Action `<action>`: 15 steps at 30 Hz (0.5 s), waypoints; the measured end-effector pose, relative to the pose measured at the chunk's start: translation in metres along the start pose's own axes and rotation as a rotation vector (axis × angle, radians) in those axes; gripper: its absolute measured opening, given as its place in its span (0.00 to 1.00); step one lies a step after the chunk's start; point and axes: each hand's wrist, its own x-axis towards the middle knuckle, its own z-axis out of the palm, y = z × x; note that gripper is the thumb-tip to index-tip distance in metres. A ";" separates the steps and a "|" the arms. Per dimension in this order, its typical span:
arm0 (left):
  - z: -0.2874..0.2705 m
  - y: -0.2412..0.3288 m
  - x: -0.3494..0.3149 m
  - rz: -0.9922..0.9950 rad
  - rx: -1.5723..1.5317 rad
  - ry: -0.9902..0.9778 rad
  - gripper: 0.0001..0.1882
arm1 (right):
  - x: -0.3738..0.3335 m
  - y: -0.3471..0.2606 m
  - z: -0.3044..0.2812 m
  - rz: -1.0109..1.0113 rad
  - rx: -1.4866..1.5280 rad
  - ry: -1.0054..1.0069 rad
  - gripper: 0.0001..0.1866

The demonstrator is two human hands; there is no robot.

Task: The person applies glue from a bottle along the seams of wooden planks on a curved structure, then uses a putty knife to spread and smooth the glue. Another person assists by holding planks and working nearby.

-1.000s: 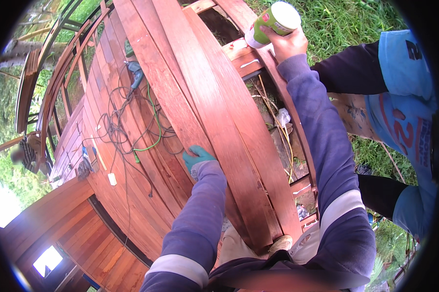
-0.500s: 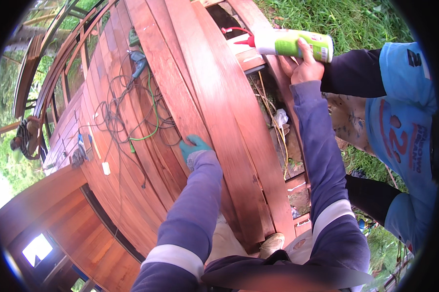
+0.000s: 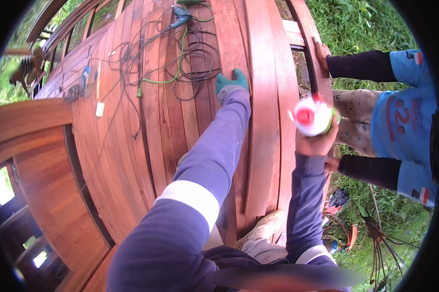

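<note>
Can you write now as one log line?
left hand: gloved, at plank edge | right hand: holding bottle | drill: on deck

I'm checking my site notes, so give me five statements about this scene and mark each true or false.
1. The left hand wears a teal glove. True.
2. The right hand holds a power drill. False: the right hand holds a white-and-green bottle with a red tip.
3. A power drill lies on the deck boards. True.
4. The green cable is wrapped around the left wrist. False: the green cable lies on the boards, apart from that hand.
5. The co-worker at the right wears a blue shirt. True.
</note>
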 end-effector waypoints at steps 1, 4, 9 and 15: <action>-0.001 -0.009 0.007 0.061 -0.098 -0.083 0.40 | -0.026 0.005 -0.009 0.065 0.024 -0.026 0.29; -0.029 -0.076 0.008 0.169 -0.414 -0.381 0.38 | -0.083 0.028 -0.032 0.163 -0.005 0.147 0.25; -0.220 -0.309 -0.056 0.053 -0.474 -0.635 0.25 | -0.189 0.051 -0.071 0.396 0.214 0.022 0.27; -0.493 -0.529 -0.110 -0.088 0.114 -0.846 0.22 | -0.276 0.079 -0.017 0.423 0.235 0.057 0.25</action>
